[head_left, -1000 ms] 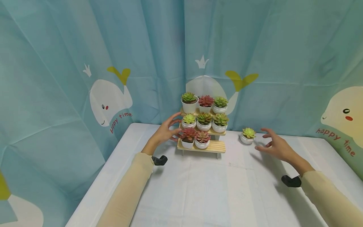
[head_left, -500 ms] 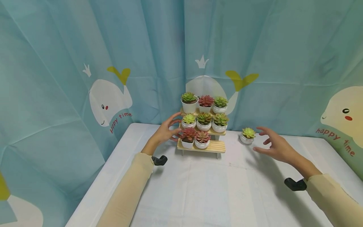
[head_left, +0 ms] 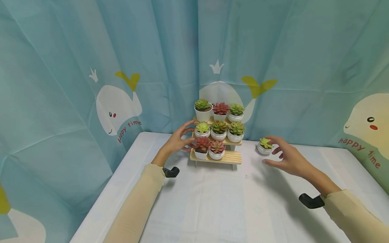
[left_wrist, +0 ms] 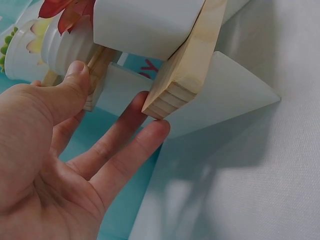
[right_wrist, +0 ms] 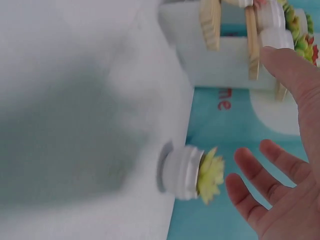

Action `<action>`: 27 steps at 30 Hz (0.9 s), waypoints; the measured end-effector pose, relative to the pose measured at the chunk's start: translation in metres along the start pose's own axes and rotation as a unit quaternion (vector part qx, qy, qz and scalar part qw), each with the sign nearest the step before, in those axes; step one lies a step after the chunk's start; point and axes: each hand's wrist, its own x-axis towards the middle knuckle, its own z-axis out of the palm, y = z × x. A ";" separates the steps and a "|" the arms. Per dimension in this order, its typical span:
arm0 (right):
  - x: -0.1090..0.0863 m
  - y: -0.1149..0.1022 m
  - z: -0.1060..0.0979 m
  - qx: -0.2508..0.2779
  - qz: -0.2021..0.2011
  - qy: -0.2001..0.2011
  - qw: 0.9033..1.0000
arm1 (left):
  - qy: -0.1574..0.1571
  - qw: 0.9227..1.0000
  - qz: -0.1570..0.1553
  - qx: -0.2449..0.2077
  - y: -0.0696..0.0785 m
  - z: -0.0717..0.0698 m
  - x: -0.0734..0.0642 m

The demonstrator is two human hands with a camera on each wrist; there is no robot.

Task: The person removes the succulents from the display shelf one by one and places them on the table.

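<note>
A three-tier wooden plant stand (head_left: 232, 157) holds several small potted succulents. My left hand (head_left: 174, 141) is at its left end, fingers spread. The left wrist view shows the thumb (left_wrist: 77, 85) against the end of the middle board and two fingertips at the end of the bottom board (left_wrist: 175, 92). To the right of the stand, one yellow-green succulent in a white round pot (head_left: 265, 149) stands upright on the table. My right hand (head_left: 290, 160) reaches beside it, holding nothing. Its fingertips overlap the leaves in the head view; in the right wrist view, the fingers sit apart from the plant (right_wrist: 211, 176).
Two red succulents (head_left: 216, 149) stand on the bottom tier, left and middle. Above them, three pots fill the middle tier, and three more the top tier, including a taller white pot (head_left: 203, 114). A blue whale-print curtain (head_left: 170, 67) hangs close behind the white-covered table (head_left: 218, 199).
My right hand has moved left, bringing its fingertips to the single succulent's leaves in the head view. The left hand and the stand have stayed in place.
</note>
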 end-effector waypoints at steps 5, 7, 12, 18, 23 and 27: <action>0.003 -0.011 0.007 0.014 -0.017 0.003 1.000 | 0.001 1.000 -0.002 -0.005 0.000 0.001 0.000; 0.004 -0.014 0.010 0.018 -0.024 0.008 1.000 | 0.000 1.000 -0.001 -0.007 0.001 0.001 0.000; 0.007 -0.020 0.019 0.032 -0.036 0.013 0.999 | -0.002 1.000 -0.001 -0.010 -0.001 0.001 -0.001; 0.012 -0.030 0.029 0.054 -0.038 0.009 0.998 | -0.004 1.000 0.002 -0.011 -0.001 0.001 -0.001; 0.018 -0.040 0.037 0.077 -0.049 0.004 0.996 | -0.006 1.000 0.003 -0.011 0.000 0.000 -0.001; 0.023 -0.045 0.047 0.098 -0.053 0.001 0.994 | -0.004 1.000 0.001 -0.012 0.001 0.000 0.000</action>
